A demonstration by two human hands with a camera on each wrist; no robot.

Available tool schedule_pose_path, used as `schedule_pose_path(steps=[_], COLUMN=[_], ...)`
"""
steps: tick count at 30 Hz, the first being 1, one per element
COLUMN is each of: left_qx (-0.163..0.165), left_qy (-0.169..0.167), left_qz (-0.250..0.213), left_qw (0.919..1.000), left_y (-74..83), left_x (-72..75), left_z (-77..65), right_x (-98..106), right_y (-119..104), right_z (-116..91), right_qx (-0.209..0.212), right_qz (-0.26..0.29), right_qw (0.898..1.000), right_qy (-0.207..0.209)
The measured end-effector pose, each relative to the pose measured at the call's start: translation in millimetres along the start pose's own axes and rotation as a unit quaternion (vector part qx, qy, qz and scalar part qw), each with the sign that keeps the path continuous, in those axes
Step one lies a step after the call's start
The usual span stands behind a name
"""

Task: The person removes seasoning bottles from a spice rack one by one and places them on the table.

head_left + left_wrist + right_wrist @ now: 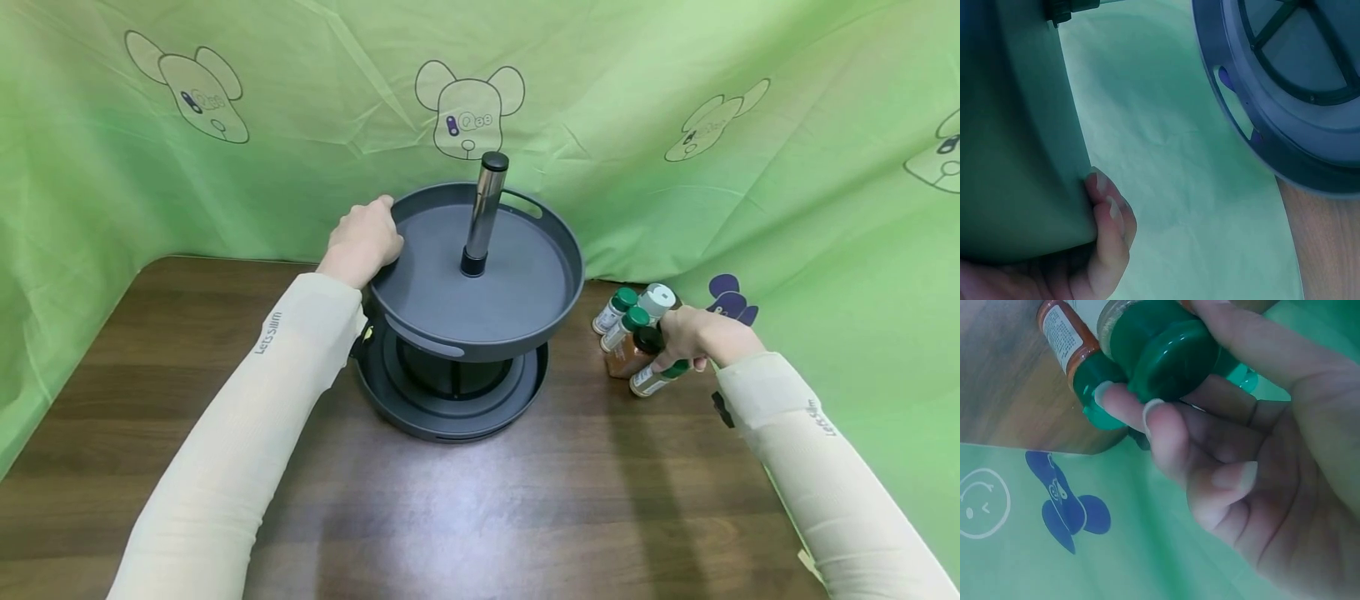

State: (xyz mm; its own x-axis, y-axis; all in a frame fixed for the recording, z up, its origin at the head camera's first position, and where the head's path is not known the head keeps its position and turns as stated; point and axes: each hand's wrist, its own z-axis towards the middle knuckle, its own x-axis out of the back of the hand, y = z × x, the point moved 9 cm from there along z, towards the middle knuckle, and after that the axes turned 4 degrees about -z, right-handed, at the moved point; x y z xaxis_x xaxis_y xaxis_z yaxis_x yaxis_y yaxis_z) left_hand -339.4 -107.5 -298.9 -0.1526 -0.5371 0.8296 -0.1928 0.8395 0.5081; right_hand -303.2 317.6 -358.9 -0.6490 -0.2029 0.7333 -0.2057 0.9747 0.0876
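A grey two-tier tray stand with a steel post stands on the table in the head view. My left hand point(363, 242) grips the left rim of its upper tray point(517, 292); curled fingers show against grey plastic in the left wrist view. Underneath sits the round lower tray point(390, 414). To the right, my right hand point(693, 333) pinches a green-capped spice bottle point(648, 381), its thumb and fingers about the green cap point(1175, 359) in the right wrist view. Beside that hand are a brown jar with a black lid point(630, 357), a white-capped bottle point(657, 298) and two green-capped bottles point(615, 310).
Green printed cloth point(315, 158) hangs behind the wooden table point(480, 517) and along its right side, close to the bottles. The steel post point(486, 212) with its black cap rises well above the upper tray.
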Motion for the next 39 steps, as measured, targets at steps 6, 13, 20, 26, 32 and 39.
schedule_pose_path(steps=[6,13,20,26,32,39], left_qx=[-0.001,-0.001,0.0,0.0,0.001,0.0], left_qy=[-0.002,-0.002,0.0,-0.001,-0.001,-0.001], left_qz=[0.0,-0.002,-0.001,-0.002,-0.002,-0.001], left_qw=[1.0,1.0,1.0,1.0,1.0,1.0], left_y=[0.3,0.3,-0.6,-0.5,-0.6,-0.5], left_x=[0.4,-0.3,-0.5,-0.4,0.2,0.2], left_z=[-1.3,-1.7,-0.5,-0.6,-1.2,-1.8], right_x=[-2.5,-3.2,1.6,2.0,1.6,-1.4], right_y=[-2.7,-2.1,-4.2,-5.4,-5.8,-4.5], right_z=[3.6,4.8,3.5,2.9,3.3,3.6], right_qx=[0.006,-0.001,-0.007,-0.006,0.001,-0.005], right_qz=[-0.021,-0.082,-0.102,-0.104,-0.098,-0.086], right_qw=[1.0,0.996,0.992,0.991,0.991,0.993], right_qy=[0.008,0.03,0.069,0.084,0.091,0.079])
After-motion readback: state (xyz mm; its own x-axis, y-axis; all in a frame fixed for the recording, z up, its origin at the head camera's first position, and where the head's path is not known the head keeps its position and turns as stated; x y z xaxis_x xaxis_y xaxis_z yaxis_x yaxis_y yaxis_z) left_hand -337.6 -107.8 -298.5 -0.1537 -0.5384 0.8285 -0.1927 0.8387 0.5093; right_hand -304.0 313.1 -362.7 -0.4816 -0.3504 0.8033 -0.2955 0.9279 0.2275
